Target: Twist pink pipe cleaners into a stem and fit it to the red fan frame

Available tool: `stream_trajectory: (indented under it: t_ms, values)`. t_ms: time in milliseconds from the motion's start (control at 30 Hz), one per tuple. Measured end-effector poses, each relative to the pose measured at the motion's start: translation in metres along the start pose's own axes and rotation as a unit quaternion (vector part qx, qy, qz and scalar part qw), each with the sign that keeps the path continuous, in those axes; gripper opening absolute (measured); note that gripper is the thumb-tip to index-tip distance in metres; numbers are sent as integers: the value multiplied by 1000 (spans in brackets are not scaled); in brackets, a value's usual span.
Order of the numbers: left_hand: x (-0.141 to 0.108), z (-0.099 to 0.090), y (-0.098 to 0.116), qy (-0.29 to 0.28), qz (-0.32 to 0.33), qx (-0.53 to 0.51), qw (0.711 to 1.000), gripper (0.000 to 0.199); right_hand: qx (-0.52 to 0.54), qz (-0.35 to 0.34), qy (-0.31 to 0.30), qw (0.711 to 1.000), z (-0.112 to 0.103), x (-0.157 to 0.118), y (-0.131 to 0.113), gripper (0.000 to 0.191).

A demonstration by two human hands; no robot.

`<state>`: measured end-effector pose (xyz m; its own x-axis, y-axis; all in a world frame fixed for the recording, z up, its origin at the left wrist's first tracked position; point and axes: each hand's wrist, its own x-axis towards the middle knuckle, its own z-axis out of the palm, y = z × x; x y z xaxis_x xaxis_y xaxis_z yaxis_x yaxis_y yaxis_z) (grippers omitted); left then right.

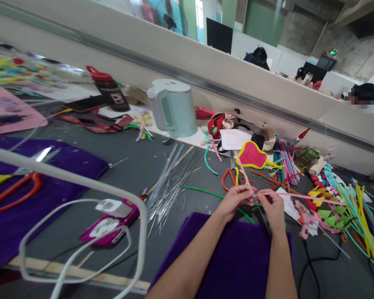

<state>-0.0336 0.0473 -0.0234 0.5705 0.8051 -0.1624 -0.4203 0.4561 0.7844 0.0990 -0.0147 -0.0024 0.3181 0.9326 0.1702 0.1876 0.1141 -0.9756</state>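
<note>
My left hand (236,202) pinches a pink pipe cleaner (302,196), one part of which rises up and left past its fingers. Close beside it, my right hand (273,206) grips the same strand, which stretches away to the right. A thin stem slants down from between the hands. Below them lies a folded purple cloth (233,253). Just beyond the left fingers are red-and-yellow scissors (226,178), partly covered. A green pipe cleaner (202,189) passes under the hands.
Bare wire stems (171,195) lie left of the hands. A kettle (180,110) and a bottle (114,93) stand behind. Coloured pipe cleaners (364,220) and a pink glue gun (305,224) lie right. A white cable (141,232) loops at left. People sit beyond the partition (137,54).
</note>
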Motion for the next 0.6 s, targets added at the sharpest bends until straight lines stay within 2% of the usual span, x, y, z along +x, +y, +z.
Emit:
stream_trajectory:
  t_ms: [267, 400, 500, 600]
  values:
    - [0, 0, 1, -4, -5, 18, 1000, 34, 5, 1, 15, 1000, 1, 1, 3, 19]
    - [-1, 0, 3, -13, 3, -16, 1000, 32, 13, 4, 29, 999, 0, -1, 2, 20]
    - [-2, 0, 4, -24, 6, -46, 999, 28, 24, -24, 41, 999, 0, -3, -3, 16]
    - [-3, 1, 5, -50, -6, -55, 997, 26, 69, -27, -8, 997, 3, -5, -8, 23]
